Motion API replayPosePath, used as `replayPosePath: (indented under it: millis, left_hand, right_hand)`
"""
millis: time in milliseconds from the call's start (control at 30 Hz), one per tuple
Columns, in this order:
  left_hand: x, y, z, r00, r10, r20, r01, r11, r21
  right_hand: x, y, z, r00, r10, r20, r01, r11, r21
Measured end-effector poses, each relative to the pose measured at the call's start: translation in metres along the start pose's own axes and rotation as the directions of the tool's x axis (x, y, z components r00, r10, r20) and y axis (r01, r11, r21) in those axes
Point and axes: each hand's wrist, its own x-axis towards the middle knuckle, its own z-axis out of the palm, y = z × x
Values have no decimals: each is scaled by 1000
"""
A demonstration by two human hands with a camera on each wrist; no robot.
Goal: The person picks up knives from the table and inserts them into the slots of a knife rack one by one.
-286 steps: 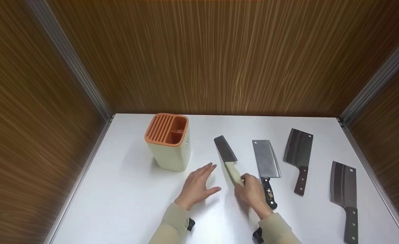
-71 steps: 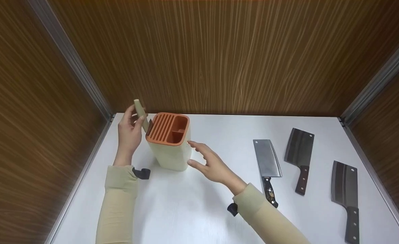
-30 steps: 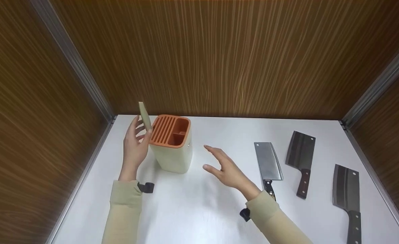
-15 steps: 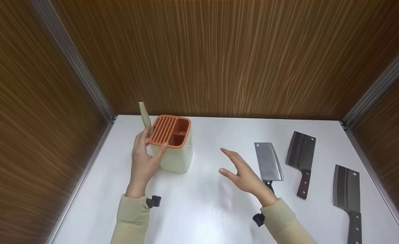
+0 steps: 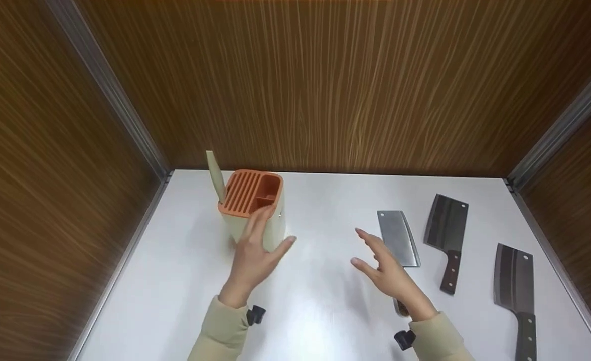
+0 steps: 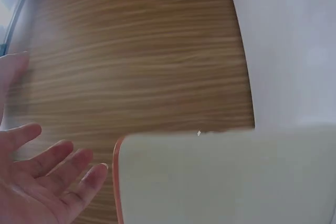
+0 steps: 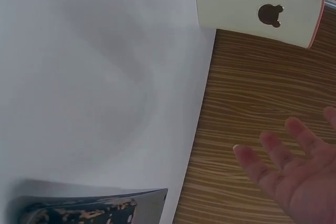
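Observation:
A cream knife block (image 5: 277, 228) with an orange slotted top stands at the left of the white table. In its leftmost slot sits a knife (image 5: 215, 175), pale green handle up and leaning left, blade hidden inside. My left hand (image 5: 253, 258), fingers spread and holding nothing, overlaps the block's front right corner in the head view. Beside the block's wall (image 6: 220, 177) its fingers (image 6: 52, 174) show in the left wrist view. My right hand (image 5: 388, 273), also empty with fingers extended, is over the silver cleaver (image 5: 396, 235), hiding most of its black patterned handle (image 7: 84, 214).
To the right lie a dark cleaver with a reddish-brown handle (image 5: 451, 273) and, farther right, another with a dark grey handle (image 5: 526, 333). Wood-grain panels (image 5: 325, 90) enclose the table (image 5: 315, 200) at the back and both sides.
The pale-handled knife went from the table into the block's leftmost slot. My left hand has let go of it and moved right and nearer; my right hand has moved right to the silver cleaver.

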Motion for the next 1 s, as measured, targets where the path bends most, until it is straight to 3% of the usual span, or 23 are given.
replayPosePath:
  millis: [267,533,667,833,1000]
  left_hand:
    - [-12,3,33,993,80,87,-78,997,-18]
    - [-26,5,66,980,100,169,-93,994,-48]
    - [-32,3,78,975,84,206,-73,996,-59]
    - [-39,0,88,962,12,274,6,998,-65]
    - [-44,-4,97,945,-52,323,75,996,-57]
  right_hand:
    - [-22,21,-4,994,86,-71,-87,996,-23]
    - [-45,46,-11,977,106,-183,-137,977,-163]
    - [-55,55,-15,968,150,-204,-192,959,-208]
    - [-64,61,-16,956,223,-189,-263,939,-223]
    - [-69,62,-15,922,343,-179,-380,892,-244]
